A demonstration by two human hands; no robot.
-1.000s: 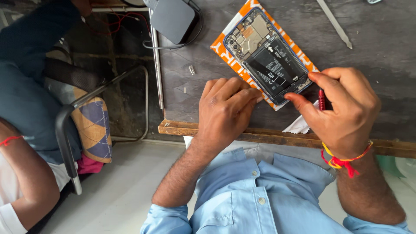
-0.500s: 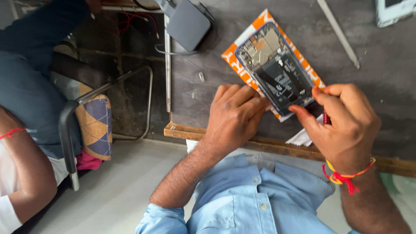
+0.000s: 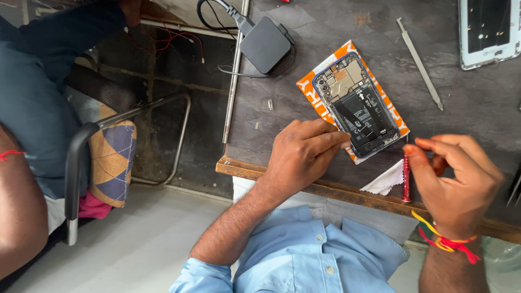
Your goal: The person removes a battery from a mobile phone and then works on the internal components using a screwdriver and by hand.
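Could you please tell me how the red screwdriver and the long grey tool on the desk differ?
The red screwdriver is short, thick and pinched in the right hand; the grey tool is longer, thinner and lies untouched, farther up the desk. The screwdriver stands nearly vertical in view; the grey tool runs diagonally. Both are slim hand tools.

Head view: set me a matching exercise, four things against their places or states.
Things:
1. opened phone
2. red screwdriver
3. black power adapter
4. metal pry tool

Places or states:
A. lies alone on the dark bench, right of the phone
B. held in the right hand
C. lies on an orange sheet, left hand at its edge
D. at the bench's far edge, cable attached

Pairs: 1-C, 2-B, 3-D, 4-A
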